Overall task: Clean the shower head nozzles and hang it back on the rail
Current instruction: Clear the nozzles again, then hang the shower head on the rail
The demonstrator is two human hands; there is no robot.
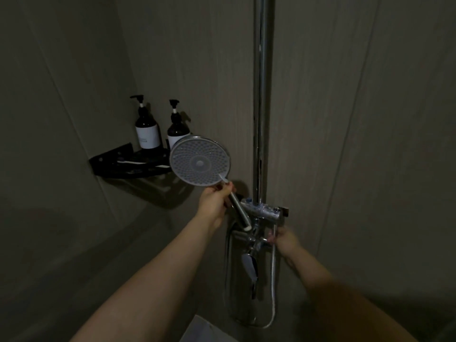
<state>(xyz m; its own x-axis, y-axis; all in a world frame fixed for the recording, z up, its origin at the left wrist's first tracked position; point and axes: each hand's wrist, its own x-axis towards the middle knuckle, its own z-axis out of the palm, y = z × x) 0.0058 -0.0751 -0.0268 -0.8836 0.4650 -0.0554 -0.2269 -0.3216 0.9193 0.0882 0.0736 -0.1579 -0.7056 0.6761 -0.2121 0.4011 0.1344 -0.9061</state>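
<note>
The round shower head (199, 162) is held up in front of the wall, its pale nozzle face turned towards me. My left hand (215, 198) grips its chrome handle just below the face. The handle's lower end appears detached from the hose. My right hand (283, 240) is lower, closed around the metal hose (273, 287) near the chrome mixer valve (264, 212). The vertical chrome rail (262, 99) rises from the valve along the wall. The room is dim.
A black corner shelf (123, 164) at the left holds two dark pump bottles (147, 127) (176, 130), just behind the shower head. A chrome spout and a hanging dark item (249, 266) sit under the valve. Tiled walls surround everything.
</note>
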